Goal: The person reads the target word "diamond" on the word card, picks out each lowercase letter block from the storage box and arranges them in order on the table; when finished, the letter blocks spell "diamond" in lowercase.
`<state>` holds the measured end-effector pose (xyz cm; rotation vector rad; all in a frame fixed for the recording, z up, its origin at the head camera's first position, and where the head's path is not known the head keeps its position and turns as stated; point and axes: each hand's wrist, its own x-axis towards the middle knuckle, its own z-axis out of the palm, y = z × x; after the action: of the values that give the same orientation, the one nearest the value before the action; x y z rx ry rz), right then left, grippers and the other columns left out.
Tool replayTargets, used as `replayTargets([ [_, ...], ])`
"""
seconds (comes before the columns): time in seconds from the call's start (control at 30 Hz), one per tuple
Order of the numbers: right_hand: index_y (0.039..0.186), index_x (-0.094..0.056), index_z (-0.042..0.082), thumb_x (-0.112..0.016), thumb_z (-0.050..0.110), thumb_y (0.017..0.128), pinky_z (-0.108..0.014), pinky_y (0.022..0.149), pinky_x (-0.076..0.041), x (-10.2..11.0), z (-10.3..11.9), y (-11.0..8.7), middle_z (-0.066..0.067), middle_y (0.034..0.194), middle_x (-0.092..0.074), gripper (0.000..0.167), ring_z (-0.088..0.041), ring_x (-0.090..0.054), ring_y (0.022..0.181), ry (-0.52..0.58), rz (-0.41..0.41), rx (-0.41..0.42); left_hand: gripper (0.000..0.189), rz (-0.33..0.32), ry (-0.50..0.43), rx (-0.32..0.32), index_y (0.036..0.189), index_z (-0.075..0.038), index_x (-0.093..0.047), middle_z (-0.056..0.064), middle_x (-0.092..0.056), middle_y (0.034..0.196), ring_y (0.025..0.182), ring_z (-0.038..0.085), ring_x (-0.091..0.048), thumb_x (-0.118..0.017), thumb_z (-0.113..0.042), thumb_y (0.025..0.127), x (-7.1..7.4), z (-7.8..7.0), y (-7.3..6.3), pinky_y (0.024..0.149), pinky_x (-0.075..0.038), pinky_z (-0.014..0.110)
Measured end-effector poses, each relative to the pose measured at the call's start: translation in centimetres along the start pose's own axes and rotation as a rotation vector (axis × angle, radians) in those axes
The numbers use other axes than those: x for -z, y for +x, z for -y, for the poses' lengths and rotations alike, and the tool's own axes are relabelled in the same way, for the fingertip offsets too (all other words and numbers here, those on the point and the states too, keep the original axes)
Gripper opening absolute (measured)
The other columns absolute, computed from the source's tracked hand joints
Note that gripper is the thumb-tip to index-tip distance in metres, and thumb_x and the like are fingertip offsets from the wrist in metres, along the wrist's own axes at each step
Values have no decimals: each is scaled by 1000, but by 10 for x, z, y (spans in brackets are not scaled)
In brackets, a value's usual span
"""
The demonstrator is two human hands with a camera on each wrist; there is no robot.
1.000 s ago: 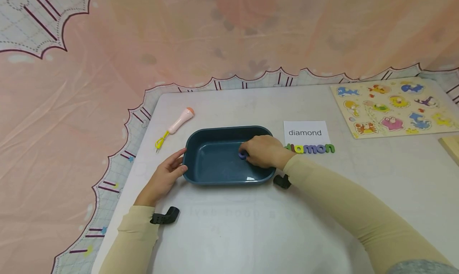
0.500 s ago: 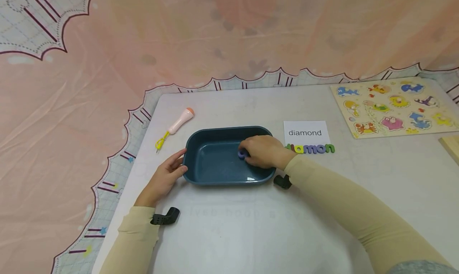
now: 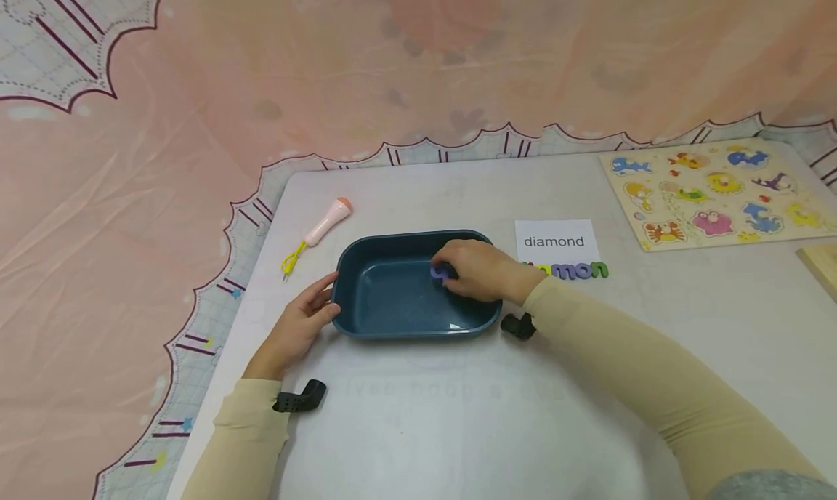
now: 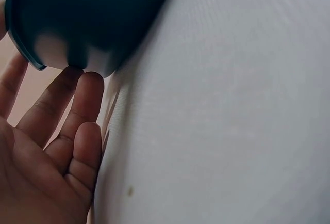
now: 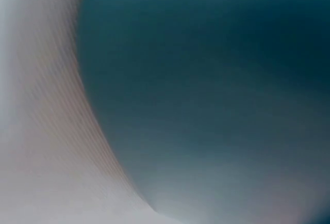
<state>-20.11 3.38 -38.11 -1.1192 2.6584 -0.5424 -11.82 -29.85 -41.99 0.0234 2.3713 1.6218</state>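
Observation:
A dark teal plastic tray [image 3: 392, 296] sits on the white table. My right hand [image 3: 480, 269] is over its right part and pinches a small purple letter [image 3: 439, 273], whose shape is partly hidden by the fingers. Beside the tray's left end is my left hand [image 3: 297, 329], its fingertips touching the outer wall. In the left wrist view the fingers [image 4: 85, 100] rest lightly bent against the tray [image 4: 93, 22]. Several coloured foam letters [image 3: 578, 270] stand in a row below a card [image 3: 556, 240] printed "diamond"; the forearm hides the row's left end. The right wrist view is mostly blurred tray wall [image 5: 196, 105].
A pink pen-like device [image 3: 329, 221] with a yellow strap lies behind the tray on the left. At the back right is a sea-animal puzzle board [image 3: 719, 191], with a wooden edge [image 3: 820, 264] nearer at the far right. A patterned pink cloth [image 3: 327, 64] hangs behind the table.
My right hand has lifted slightly with the purple letter, now showing more of it. More of the letter row's left end is covered. My left hand stays at the tray.

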Motion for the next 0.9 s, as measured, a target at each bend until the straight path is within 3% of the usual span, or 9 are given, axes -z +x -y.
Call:
replayTargets([
  [0.23,127,-63,-1,-70,14,94,-42,105,-43,16,-6,-14,-14,126,-63,37,-27,-58,117,56,-73,18,63,-2,3,-13,158,-8,-30,29,-40,150,136,42,-42,-58,-20,103,-1,-1,-1,110,-29,59],
  [0.67,128,-62,-3,-72,14,91,-46,96,-49,46,-36,-58,-13,117,-62,42,-29,-59,110,69,-190,-83,64,-9,17,-6,158,-10,-30,29,-40,151,135,41,-43,-60,-23,102,-1,2,0,110,-31,57],
  [0.9,129,-63,-1,-74,19,91,-45,97,-50,52,-50,-79,-12,117,-60,44,-28,-58,111,95,-191,-184,64,-13,14,0,158,-11,-31,28,-39,151,136,40,-43,-59,-23,103,-2,1,0,110,-31,56],
])
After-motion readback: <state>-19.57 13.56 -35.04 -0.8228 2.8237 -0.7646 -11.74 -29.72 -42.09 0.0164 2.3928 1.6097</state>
